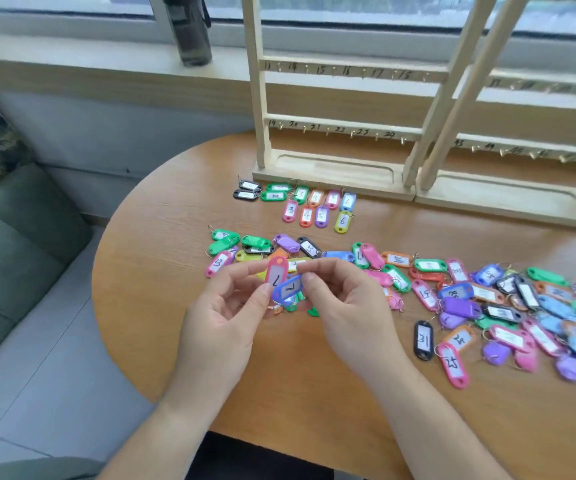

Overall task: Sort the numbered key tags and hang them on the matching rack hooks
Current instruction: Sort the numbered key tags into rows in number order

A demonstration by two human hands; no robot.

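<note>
I hold two key tags up over the desk (162,237), close in front of me. The fingers of my left hand (224,320) pinch a pink tag (275,271). It stands almost straight up and has a 7 on it. The fingers of my right hand (345,306) pinch a blue tag (288,289). It is tilted, and its number looks like a 7 too. The blue tag lies across the bottom of the pink one, and they touch.

Under my hands and off to my right is a big messy pile of tags (487,299) in lots of colours. A black tag (423,339) with 31 on it lies at the near side of the pile.

Further back there is a small neat group of tags (314,207) lying in rows. I can read 3, 4 and 6 there. It sits just in front of a wooden rack (335,128) that stands on the desk. The rack's bars have little hooks and numbers, and the low bar goes from 19 to 24. A second rack (522,150) stands right beside it on the right, but its numbers are too blurry to read.

A dark bottle (191,29) stands on the window sill. A green sofa (20,237) is on my left.
</note>
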